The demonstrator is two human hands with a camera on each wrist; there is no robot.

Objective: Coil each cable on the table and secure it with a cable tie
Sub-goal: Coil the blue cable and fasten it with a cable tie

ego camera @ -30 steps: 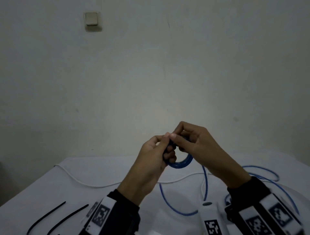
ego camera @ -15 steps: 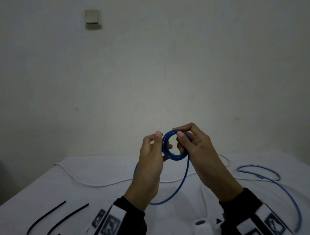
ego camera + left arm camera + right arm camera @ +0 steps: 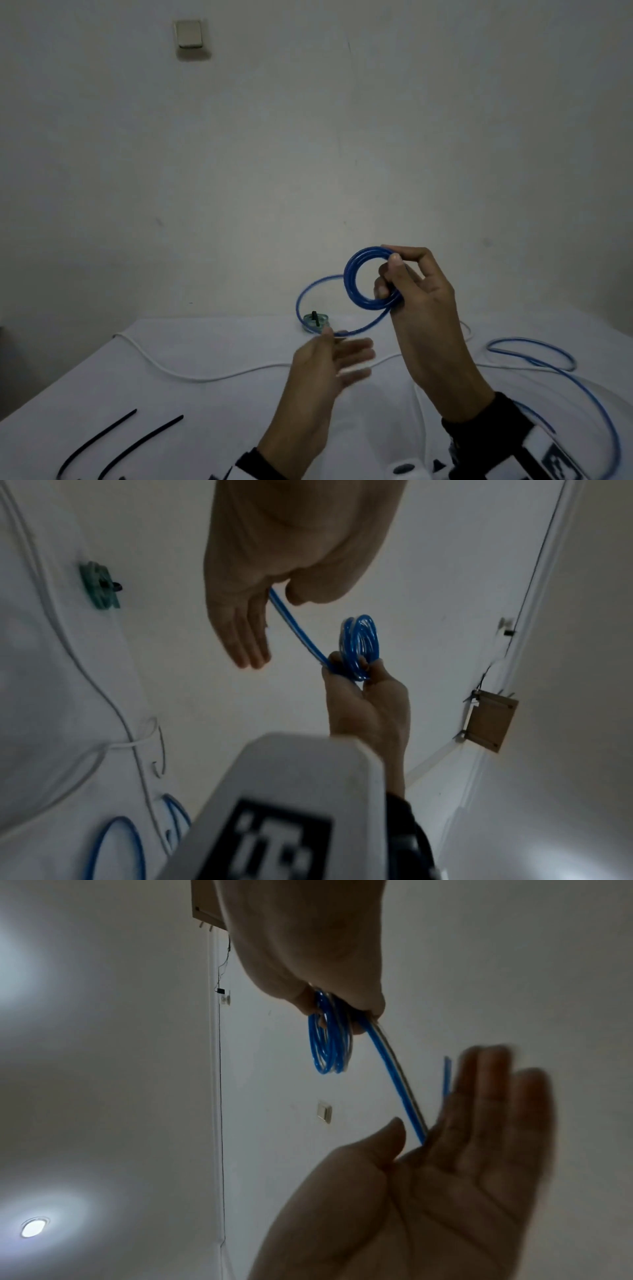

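My right hand (image 3: 390,270) holds up a small blue cable coil (image 3: 350,284) above the table, pinching its right side between thumb and fingers; the right wrist view shows that pinch on the coil (image 3: 329,1047). From the coil a loose blue strand (image 3: 370,327) swings down and left in a wide loop. My left hand (image 3: 349,353) is lower, fingers straight and blurred. The strand (image 3: 400,1091) runs between its thumb and forefinger, and the thumb is not closed on it. In the left wrist view the coil (image 3: 359,639) stands beyond those straight fingers (image 3: 246,642).
More blue cable (image 3: 531,353) lies looped at the right of the white table (image 3: 102,394). A white cable (image 3: 212,377) crosses the middle. Two black cable ties (image 3: 99,442) lie at the front left. A small green coil with a black tie (image 3: 315,322) sits at the far edge.
My left hand has let go of the coil and dropped down along the strand with its fingers straightened. My right hand has lifted the coil up and right.
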